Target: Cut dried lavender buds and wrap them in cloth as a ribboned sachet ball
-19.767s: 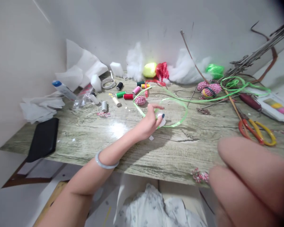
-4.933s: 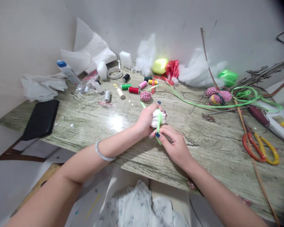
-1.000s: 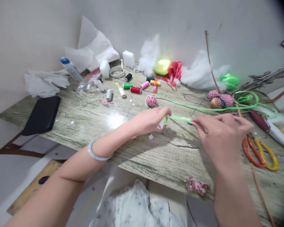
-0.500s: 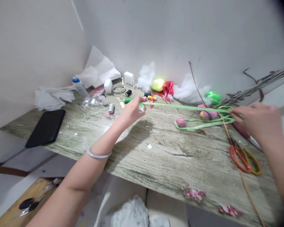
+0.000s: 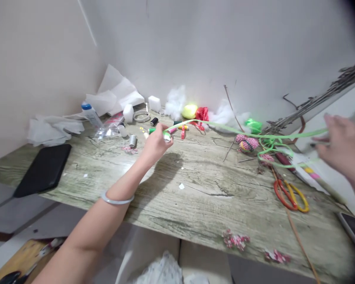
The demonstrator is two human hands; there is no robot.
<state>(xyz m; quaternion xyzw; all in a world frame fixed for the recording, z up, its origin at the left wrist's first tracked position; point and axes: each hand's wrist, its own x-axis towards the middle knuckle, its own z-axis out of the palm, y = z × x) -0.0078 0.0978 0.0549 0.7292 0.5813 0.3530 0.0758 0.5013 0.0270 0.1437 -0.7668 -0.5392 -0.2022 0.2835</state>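
Note:
My left hand [image 5: 157, 142] is closed around a small white piece with green strip on it [image 5: 167, 136], mostly hidden by the fingers. From there a light green ribbon [image 5: 225, 127] runs slack through the air to my right hand [image 5: 340, 144]. The right fingers are slightly blurred and partly spread, with the ribbon between them. Below the ribbon lies a tangle of green loops [image 5: 273, 148], near pink-and-white wrapped balls [image 5: 248, 142]. Scissors [image 5: 290, 196] with red and yellow handles rest below the tangle.
Thread spools [image 5: 133, 141], white stuffing [image 5: 176, 103] and yellow and red bundles [image 5: 201, 114] stand along the back. A black tablet-like slab [image 5: 43, 169] lies left. Dry twigs [image 5: 313, 102] lean at the right. Pink flower clusters [image 5: 236, 240] are at the front edge.
My right hand has moved right and its fingers have loosened. The ribbon, taut before, now sags and curves; its loops have shifted right. The view has turned slightly right.

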